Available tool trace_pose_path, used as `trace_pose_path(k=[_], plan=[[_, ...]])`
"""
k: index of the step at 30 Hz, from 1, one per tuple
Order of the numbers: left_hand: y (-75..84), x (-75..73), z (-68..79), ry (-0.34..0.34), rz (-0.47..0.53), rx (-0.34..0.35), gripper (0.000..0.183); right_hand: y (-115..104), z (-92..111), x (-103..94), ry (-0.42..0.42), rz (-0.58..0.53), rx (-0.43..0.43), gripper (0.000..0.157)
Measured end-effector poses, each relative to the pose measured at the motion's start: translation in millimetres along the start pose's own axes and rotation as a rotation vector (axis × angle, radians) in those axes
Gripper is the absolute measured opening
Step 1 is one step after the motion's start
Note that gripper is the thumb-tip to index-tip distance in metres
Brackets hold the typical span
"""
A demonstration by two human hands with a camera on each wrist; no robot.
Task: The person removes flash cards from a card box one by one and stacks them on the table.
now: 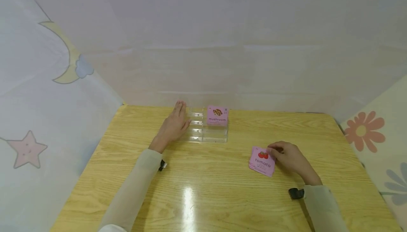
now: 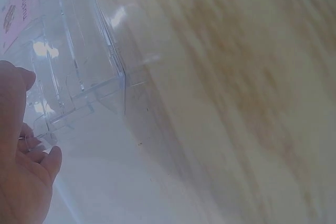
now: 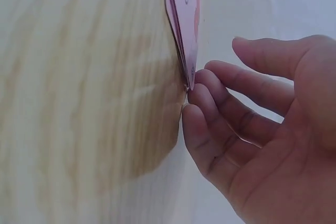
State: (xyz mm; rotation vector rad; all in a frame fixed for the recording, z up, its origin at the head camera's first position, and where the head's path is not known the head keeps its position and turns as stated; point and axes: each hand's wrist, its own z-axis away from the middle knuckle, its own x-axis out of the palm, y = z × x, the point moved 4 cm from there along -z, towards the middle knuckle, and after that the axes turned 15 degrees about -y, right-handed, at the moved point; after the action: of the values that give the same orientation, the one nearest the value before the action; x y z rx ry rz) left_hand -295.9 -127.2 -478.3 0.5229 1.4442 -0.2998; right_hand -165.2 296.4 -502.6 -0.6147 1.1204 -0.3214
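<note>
A clear plastic stepped rack (image 1: 214, 133) stands on the table near the back wall. A pink mushroom card (image 1: 217, 116) sits in its upper right part and also shows at the corner of the left wrist view. My left hand (image 1: 173, 124) holds the rack by its left side, the thumb over the front and the other fingers at the edge. To the right lies a small stack of pink cards, a tomato card (image 1: 262, 161) on top. My right hand (image 1: 290, 158) touches the stack's upper right corner with loosely bent fingertips; in the right wrist view the thumb stands apart from the cards.
The wooden table (image 1: 216, 196) has a pale fabric wall (image 1: 203, 73) behind it and printed fabric on both sides. Black wrist bands (image 1: 296, 193) with small cameras sit over the sleeves. Bare wood lies between the rack and the card stack.
</note>
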Motion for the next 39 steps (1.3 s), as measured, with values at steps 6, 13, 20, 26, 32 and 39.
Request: trace_pose_path(k=[6,13,20,26,32,39], plan=[[1.0,0.3,0.5,-0.009,0.01,-0.004,0.076,-3.2,1.1,-2.8,-0.005,0.01,-0.004,0.031],[1.3,0.7,0.0,-0.012,0.007,-0.008,0.076,-18.5,1.4,-13.0,0.066,0.029,-0.087,0.042],[2.0,-1.0,0.8,0.005,0.003,-0.002,0.075,-54.9,-4.9,-23.2,0.018,0.049,-0.081,0.077],[1.6,-1.9,1.9,0.009,0.005,0.006,0.076,-94.5,-22.6,-24.1,0.005,0.102,-0.137,0.094],[0.7,-1.4,2.1,0.011,-0.001,0.006,0.076,-133.2,-44.3,-23.5,0.017,0.198,-0.185,0.1],[2.5,-1.2,1.8,0.014,0.001,0.009,0.075,-162.2,-71.7,-15.1,0.042,0.321,-0.239,0.094]])
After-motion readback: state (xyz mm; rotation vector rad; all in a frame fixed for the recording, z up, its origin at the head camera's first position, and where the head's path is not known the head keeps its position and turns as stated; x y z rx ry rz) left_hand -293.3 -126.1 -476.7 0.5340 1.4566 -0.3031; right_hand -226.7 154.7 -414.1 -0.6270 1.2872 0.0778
